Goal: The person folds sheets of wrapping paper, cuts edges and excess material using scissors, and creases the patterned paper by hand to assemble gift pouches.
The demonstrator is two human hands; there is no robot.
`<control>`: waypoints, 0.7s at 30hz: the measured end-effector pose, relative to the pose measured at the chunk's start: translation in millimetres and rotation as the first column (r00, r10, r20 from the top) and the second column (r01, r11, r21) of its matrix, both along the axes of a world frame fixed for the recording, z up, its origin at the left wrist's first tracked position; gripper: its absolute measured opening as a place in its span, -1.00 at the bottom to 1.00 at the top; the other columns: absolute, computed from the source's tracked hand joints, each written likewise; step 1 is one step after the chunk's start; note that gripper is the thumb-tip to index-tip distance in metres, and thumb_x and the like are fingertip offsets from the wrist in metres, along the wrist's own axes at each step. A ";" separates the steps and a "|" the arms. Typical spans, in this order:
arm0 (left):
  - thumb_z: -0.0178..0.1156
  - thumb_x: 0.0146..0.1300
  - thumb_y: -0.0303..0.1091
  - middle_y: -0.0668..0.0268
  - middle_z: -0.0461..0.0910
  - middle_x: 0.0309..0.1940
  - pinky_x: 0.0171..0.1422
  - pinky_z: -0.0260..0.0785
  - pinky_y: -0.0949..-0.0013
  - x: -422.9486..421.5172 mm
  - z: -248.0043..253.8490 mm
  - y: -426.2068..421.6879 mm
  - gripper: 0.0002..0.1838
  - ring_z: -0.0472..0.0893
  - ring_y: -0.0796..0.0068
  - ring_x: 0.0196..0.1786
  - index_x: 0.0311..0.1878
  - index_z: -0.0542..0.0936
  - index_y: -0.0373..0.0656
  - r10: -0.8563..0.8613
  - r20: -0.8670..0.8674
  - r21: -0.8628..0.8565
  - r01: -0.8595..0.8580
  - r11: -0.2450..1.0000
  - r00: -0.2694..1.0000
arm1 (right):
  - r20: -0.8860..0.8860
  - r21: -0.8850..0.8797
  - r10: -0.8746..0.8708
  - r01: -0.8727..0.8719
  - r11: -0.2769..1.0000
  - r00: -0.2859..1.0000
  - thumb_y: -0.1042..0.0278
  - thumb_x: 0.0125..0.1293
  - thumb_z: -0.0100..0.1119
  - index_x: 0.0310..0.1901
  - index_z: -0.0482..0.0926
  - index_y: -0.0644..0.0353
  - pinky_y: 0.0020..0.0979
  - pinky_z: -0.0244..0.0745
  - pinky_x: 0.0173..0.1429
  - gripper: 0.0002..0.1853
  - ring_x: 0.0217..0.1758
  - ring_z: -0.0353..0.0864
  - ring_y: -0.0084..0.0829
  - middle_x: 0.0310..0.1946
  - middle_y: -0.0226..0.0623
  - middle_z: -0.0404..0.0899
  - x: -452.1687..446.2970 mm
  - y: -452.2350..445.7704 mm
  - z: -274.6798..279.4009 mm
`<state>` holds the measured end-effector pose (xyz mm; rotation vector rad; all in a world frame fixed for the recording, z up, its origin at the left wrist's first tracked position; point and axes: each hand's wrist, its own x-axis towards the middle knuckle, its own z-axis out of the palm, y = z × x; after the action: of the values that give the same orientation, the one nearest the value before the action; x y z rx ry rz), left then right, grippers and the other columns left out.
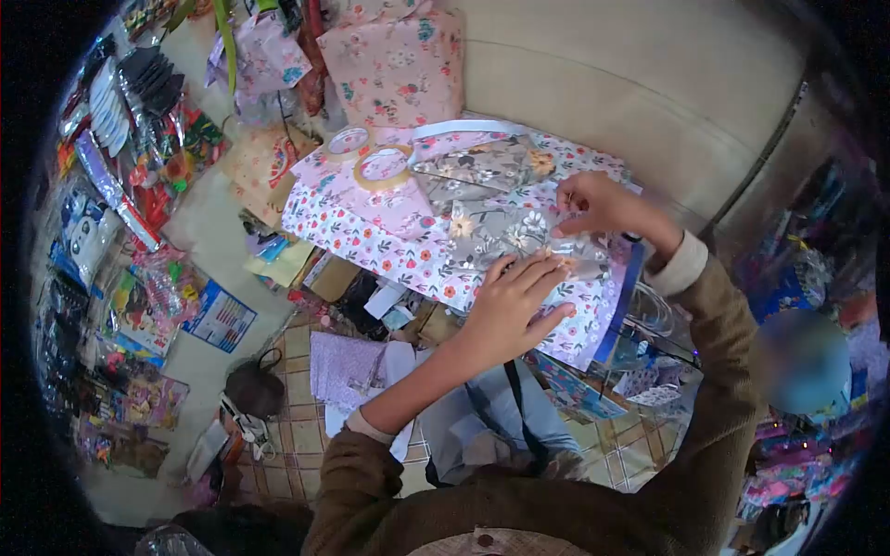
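Note:
My left hand (524, 301) lies flat, fingers stretched, on the lower edge of a grey floral piece (473, 232); whether it is paper or cloth I cannot tell. Over the right part of that piece, my right hand (598, 204) has its fingers curled in, and anything between them is hidden. Another grey floral piece, folded (487, 169), lies just behind. Underneath spreads a white sheet with small flowers (399, 255). Two rolls of tape, one yellowish (360, 176) and one pale (349, 135), rest on its left part beside a pink sheet (394, 206).
A pink floral package (403, 69) stands behind the work surface. Packaged toys (171, 167) hang along the left side. Lilac cloth-like material (343, 366) lies below the sheet's front edge. At the right are shiny packets (802, 463) and a blurred round blue area (807, 361).

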<state>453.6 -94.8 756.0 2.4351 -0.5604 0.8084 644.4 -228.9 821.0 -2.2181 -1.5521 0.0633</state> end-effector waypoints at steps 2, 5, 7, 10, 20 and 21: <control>0.16 0.19 -0.13 0.19 0.48 0.08 0.26 0.11 0.14 3.2 3.2 -5.8 -0.56 0.40 0.23 0.21 0.07 0.49 -0.18 -0.082 -0.003 0.022 0.082 0.996 0.997 | 0.068 -0.048 -0.133 0.136 0.990 0.989 0.21 -0.12 0.42 -0.43 0.46 0.19 -0.31 0.35 -0.38 -0.66 -0.43 0.50 -0.29 -0.55 -0.24 0.49 -26.7 -18.4 6.2; 0.13 0.21 -0.13 0.18 0.48 0.09 0.26 0.10 0.14 4.4 3.8 -20.1 -0.57 0.40 0.21 0.21 0.06 0.50 -0.20 -0.162 -0.001 0.052 0.162 0.986 0.987 | 0.189 0.002 -0.299 0.304 0.953 0.935 0.28 -0.07 0.32 -0.41 0.44 0.14 -0.18 0.38 -0.31 -0.75 -0.36 0.53 -0.06 -0.47 -0.15 0.54 -61.4 -42.6 9.3; 0.12 0.21 -0.13 0.17 0.48 0.09 0.26 0.10 0.13 9.3 1.4 -33.3 -0.57 0.40 0.21 0.21 0.05 0.50 -0.22 -0.182 0.023 0.062 0.180 0.982 0.983 | 0.268 0.080 -0.384 0.377 0.923 0.884 0.27 -0.04 0.30 -0.41 0.45 0.14 -0.17 0.38 -0.29 -0.77 -0.38 0.53 -0.06 -0.48 -0.16 0.56 -75.5 -59.1 8.4; 0.11 0.23 -0.13 0.14 0.47 0.09 0.27 0.09 0.13 11.2 0.1 -52.0 -0.56 0.40 0.21 0.20 0.06 0.49 -0.25 -0.232 0.008 0.071 0.231 0.970 0.973 | 0.294 0.161 -0.440 0.410 0.898 0.848 0.29 0.00 0.26 -0.37 0.47 0.14 -0.17 0.38 -0.26 -0.80 -0.41 0.53 -0.05 -0.48 -0.17 0.57 -95.3 -84.5 11.6; 0.10 0.23 -0.10 0.14 0.47 0.10 0.29 0.09 0.15 27.2 9.1 -93.4 -0.55 0.38 0.23 0.24 0.07 0.48 -0.23 -0.289 -0.088 0.118 0.299 0.947 0.953 | 0.135 0.214 -0.358 0.326 0.921 0.924 0.31 0.19 0.17 -0.01 0.47 0.21 -0.19 0.34 0.11 -0.66 0.05 0.44 -0.10 0.09 -0.13 0.42 -139.0 -167.8 -10.3; 0.12 0.22 -0.12 0.14 0.46 0.10 0.29 0.09 0.14 28.6 10.7 -96.0 -0.55 0.38 0.22 0.24 0.07 0.48 -0.23 -0.292 -0.114 0.119 0.305 0.945 0.950 | 0.152 0.192 -0.333 0.302 0.934 0.931 0.30 0.20 0.16 0.03 0.46 0.20 -0.18 0.32 0.14 -0.64 0.06 0.43 -0.11 0.09 -0.13 0.42 -140.4 -172.3 -13.7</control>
<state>482.2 -190.9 766.7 2.4109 -0.9480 0.5412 504.1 -401.2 807.4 -2.3617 -1.2105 -0.3633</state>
